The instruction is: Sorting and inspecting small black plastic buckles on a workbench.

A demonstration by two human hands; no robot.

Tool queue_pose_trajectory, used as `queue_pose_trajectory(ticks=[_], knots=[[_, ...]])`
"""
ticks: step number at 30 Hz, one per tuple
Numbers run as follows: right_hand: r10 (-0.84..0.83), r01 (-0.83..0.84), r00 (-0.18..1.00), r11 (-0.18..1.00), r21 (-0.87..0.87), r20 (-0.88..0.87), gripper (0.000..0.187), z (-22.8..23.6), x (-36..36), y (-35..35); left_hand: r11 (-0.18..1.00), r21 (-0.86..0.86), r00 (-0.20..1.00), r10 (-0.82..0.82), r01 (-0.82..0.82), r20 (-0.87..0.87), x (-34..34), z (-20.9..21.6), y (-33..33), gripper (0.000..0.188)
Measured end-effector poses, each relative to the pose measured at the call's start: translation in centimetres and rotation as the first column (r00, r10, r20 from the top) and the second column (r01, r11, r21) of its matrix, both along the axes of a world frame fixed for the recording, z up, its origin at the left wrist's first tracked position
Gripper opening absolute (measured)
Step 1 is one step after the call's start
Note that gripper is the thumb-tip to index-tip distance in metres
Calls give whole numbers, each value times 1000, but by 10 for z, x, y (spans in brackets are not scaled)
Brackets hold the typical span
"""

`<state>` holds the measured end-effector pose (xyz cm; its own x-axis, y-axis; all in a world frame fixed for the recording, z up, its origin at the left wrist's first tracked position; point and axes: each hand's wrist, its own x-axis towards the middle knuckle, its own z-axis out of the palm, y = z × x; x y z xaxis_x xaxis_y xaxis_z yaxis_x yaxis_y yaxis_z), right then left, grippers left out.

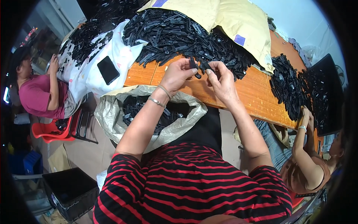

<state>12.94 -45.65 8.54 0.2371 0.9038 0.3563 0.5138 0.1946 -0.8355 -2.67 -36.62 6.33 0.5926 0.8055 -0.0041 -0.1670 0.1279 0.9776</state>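
Two small black pieces are held up between a person's two bare hands. The left-hand piece [193,67] is dark, narrow and longish, standing roughly on end; the thumb and fingers of the left hand [174,77] pinch it, and its lower end pokes out below the thumb tip. The right-hand piece [204,67] is equally dark and looks stubbier, partly covered by the fingers; thumb and fingertips of the right hand [224,83] pinch it, with its visible part sticking out toward the left hand. The pieces are just beside each other in the gap between the grips; whether they touch or join is too small to tell.

Beneath the hands is the orange-brown wooden table [244,98]. Just beyond the fingertips spreads a heap of similar black pieces [175,35]. Below the left grip, nearer the body and partly behind the left forearm, an open pale woven sack [106,112] holds more black pieces.
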Motion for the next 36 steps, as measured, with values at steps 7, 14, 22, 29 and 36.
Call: queue_pose_trajectory(ticks=[7,14,22,29,36], knots=[[-29,-3,986,981,192,166,13,-10,-19,7,994,92,991,43,-55,128,-3,6,-11,22],[16,-37,992,985,171,125,20,-15,-18,10,969,197,983,124,-150,138,-3,3,-17,26],[-100,14,968,938,347,231,24,-11,-26,8,970,186,959,107,-159,261,-1,12,-36,34],[-18,-18,993,953,303,117,29,-4,-34,1,929,282,953,171,-241,252,-4,16,-41,27],[40,-49,998,984,171,56,29,-18,-30,8,908,340,959,175,-244,221,-10,18,-44,19]])
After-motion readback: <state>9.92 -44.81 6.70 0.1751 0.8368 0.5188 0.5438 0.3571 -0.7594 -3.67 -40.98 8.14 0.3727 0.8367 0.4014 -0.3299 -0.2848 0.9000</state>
